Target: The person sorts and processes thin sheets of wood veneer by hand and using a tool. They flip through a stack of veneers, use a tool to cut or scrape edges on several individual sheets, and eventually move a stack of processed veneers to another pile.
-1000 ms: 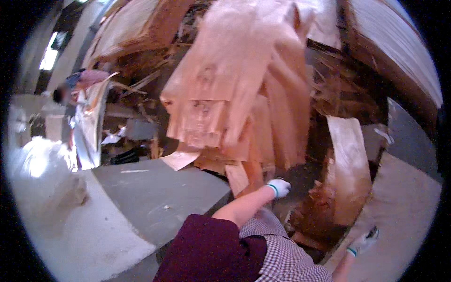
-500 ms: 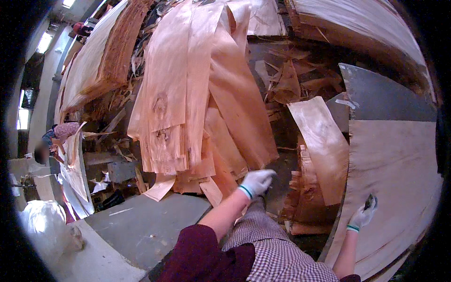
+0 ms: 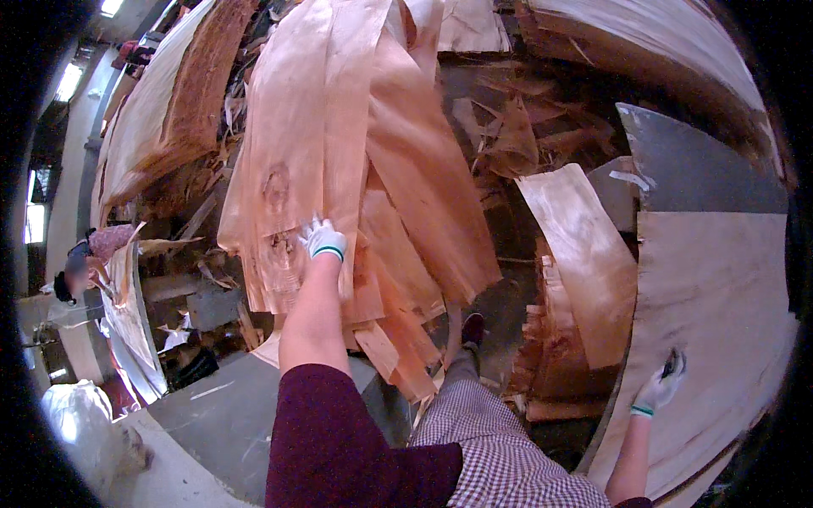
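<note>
In the head view, the person's left arm rises from the lower edge in a dark maroon sleeve, the bare forearm stretched nearly straight up and away from the body, ending in the left hand (image 3: 323, 240), which wears a white knit glove with a green cuff. That hand is pressed against a hanging bundle of long, thin, pinkish-tan wood veneer sheets (image 3: 356, 152); the fingers lie on the lower part of the bundle beside a dark knot in the grain, and whether they pinch a sheet or only rest flat on it cannot be told. The bundle reaches well above the hand and fans out below and to its right into ragged ends. The right arm comes in at the lower right corner, bent outward, and the right hand (image 3: 660, 385), in the same kind of glove, sits on the edge of a large pale flat plywood board (image 3: 720, 288) with its fingers curled over the rim, gripping it. Between the two hands a curled tan veneer strip (image 3: 580, 254) leans upright, just left of the right hand. Far to the left of the left hand, another person (image 3: 85, 262) bends over a sheet.
</note>
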The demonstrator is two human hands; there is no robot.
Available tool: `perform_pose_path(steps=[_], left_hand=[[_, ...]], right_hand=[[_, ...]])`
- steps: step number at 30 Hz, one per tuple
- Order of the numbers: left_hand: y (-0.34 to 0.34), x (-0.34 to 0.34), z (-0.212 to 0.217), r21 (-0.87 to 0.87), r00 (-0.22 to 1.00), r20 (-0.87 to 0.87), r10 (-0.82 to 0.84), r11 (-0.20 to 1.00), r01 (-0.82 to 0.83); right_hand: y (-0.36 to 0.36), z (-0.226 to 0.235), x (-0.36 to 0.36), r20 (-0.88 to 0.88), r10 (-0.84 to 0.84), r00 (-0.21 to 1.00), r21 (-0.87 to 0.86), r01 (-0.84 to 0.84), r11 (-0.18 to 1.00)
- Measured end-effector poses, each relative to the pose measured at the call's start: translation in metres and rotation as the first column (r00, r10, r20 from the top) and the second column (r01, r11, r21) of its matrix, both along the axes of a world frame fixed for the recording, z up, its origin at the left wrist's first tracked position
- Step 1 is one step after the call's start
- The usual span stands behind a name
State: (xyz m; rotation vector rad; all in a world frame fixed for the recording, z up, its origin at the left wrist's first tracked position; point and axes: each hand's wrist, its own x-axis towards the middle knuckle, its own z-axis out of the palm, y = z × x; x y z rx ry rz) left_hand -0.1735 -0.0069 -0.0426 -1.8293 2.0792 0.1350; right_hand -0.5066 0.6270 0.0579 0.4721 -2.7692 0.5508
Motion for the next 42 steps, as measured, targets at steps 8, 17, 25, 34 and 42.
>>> perform_pose_path(steps=[8, 17, 25, 34, 42], left_hand=[[0.03, 0.003, 0.009, -0.36, 0.968, -0.129, -0.215, 0.92, 0.156], [0.224, -0.076, 0.05, -0.397, 0.47, -0.744, -0.476, 0.88, 0.263], [0.459, -0.089, 0.223, -0.366, -0.157, -0.928, -0.337, 0.757, 0.542], [0.622, -0.093, 0.359, -0.906, -0.66, -0.41, -0.629, 0.2, 0.373], [0.769, -0.096, 0.424, -0.761, -0.822, -0.549, 0.152, 0.316, 0.567]], right_hand=[[-0.011, 0.012, 0.006, 0.004, -0.067, 0.998, 0.028, 0.067, 0.997], [0.003, 0.022, 0.012, 0.029, -0.046, 0.999, 0.006, 0.046, 0.999], [0.055, 0.118, 0.167, 0.171, 0.384, 0.908, -0.691, -0.167, 0.703], [0.241, 0.163, 0.279, 0.198, 0.512, 0.836, -0.95, 0.036, 0.309], [0.299, 0.236, 0.354, 0.002, 0.56, 0.828, -0.85, 0.297, -0.436]])
